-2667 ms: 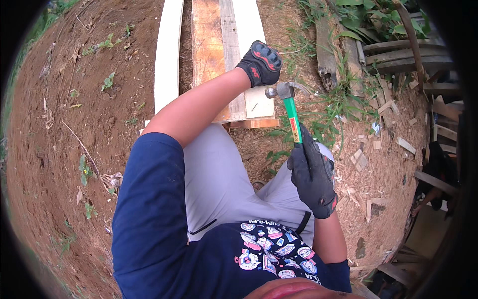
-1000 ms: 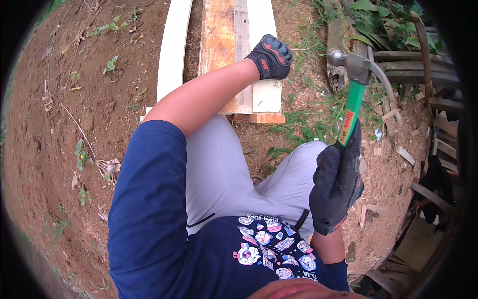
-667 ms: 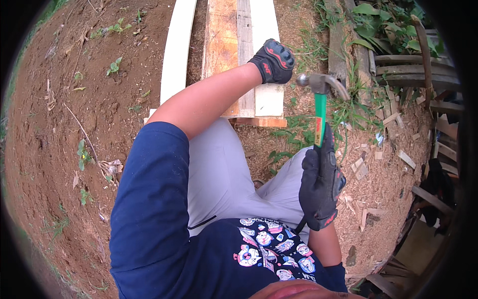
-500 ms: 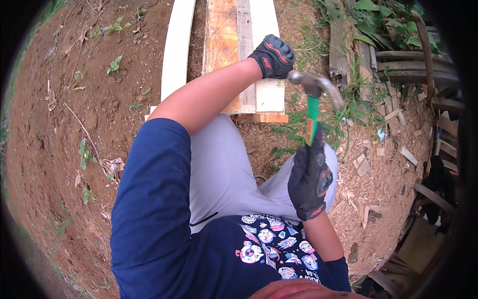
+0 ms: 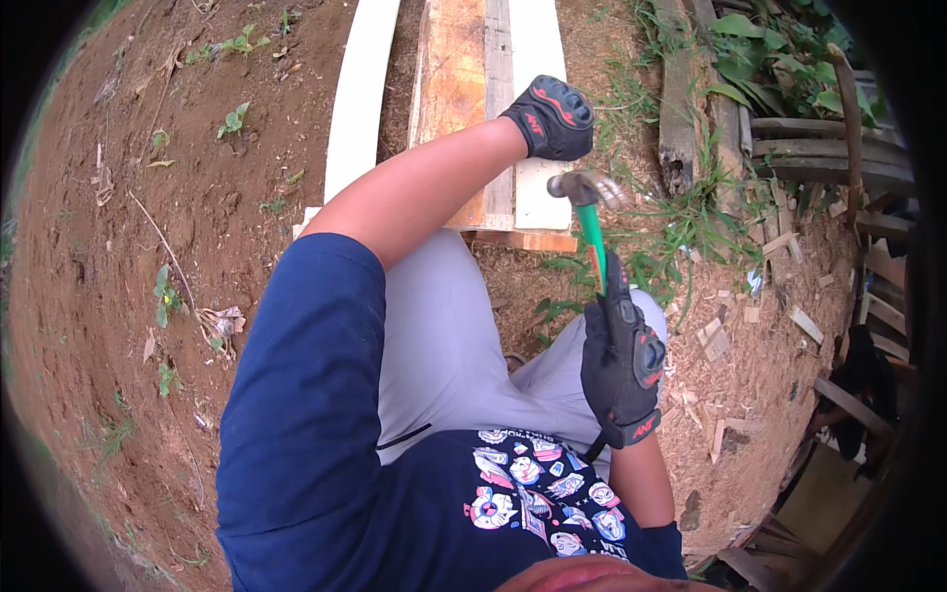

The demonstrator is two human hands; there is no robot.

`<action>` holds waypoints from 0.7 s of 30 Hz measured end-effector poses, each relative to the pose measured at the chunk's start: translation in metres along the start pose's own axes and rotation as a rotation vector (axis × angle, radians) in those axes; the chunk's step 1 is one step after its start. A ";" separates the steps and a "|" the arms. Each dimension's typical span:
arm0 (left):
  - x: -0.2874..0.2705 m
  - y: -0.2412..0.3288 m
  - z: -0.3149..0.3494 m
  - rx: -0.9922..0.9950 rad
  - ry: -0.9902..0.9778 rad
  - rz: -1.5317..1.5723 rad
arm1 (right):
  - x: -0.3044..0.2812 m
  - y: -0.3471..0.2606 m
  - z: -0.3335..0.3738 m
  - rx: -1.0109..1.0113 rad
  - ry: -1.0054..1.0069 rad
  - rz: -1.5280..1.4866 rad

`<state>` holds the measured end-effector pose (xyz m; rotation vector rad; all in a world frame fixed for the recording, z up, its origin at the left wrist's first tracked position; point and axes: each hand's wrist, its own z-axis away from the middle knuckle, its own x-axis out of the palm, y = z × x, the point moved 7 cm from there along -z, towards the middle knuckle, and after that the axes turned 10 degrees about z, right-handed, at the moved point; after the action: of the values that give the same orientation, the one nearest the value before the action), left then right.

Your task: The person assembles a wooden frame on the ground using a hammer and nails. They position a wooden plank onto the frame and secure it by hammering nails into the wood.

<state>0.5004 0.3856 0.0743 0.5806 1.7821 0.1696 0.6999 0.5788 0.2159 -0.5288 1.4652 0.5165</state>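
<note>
My right hand (image 5: 623, 360), in a black glove with red marks, is closed round the green handle of a claw hammer (image 5: 589, 222). Slightly blurred, the hammer's metal head hangs by the right edge of a pale board (image 5: 541, 195). My left hand (image 5: 552, 116), gloved alike, is curled at that edge, a little beyond the hammer head. Its fingers are turned under, so whatever they grip is hidden. Left of the pale board lie a weathered grey strip (image 5: 500, 202) and a reddish-brown plank (image 5: 454, 74), partly under my left forearm.
Another pale board (image 5: 357, 99) runs along the left. A crosspiece (image 5: 533, 240) shows beneath the near board ends, close to my knees. Wood chips (image 5: 715, 335) and offcuts litter the ground at right, near old timbers (image 5: 677, 118) and stacked wood (image 5: 829, 148). Bare soil (image 5: 99, 296) spreads left.
The hammer head has swung left and slightly nearer to me, toward the pale board's edge. My left hand keeps its curled shape at the board; the whole view has shifted a little.
</note>
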 end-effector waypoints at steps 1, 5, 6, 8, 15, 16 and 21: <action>-0.002 0.009 0.000 -0.004 -0.038 0.025 | -0.012 0.006 0.005 0.168 0.032 -0.160; -0.005 0.011 -0.004 -0.004 -0.042 -0.010 | 0.000 0.012 0.013 0.143 0.232 -0.178; -0.005 0.012 -0.004 0.008 -0.034 -0.011 | 0.020 0.006 0.009 0.077 0.076 -0.063; 0.003 0.015 -0.007 0.044 0.014 -0.013 | 0.063 0.015 0.019 -0.024 -0.093 0.027; -0.004 0.010 -0.003 0.078 0.025 -0.043 | 0.014 0.005 0.010 0.104 0.184 -0.137; 0.000 0.012 -0.004 0.085 0.015 -0.046 | 0.027 0.004 0.012 0.052 0.124 -0.075; 0.005 0.012 -0.003 0.116 0.050 -0.081 | 0.018 0.017 0.009 0.108 -0.051 -0.196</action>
<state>0.5004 0.3986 0.0755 0.5900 1.8700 0.0252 0.6973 0.5981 0.1974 -0.5625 1.3671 0.2928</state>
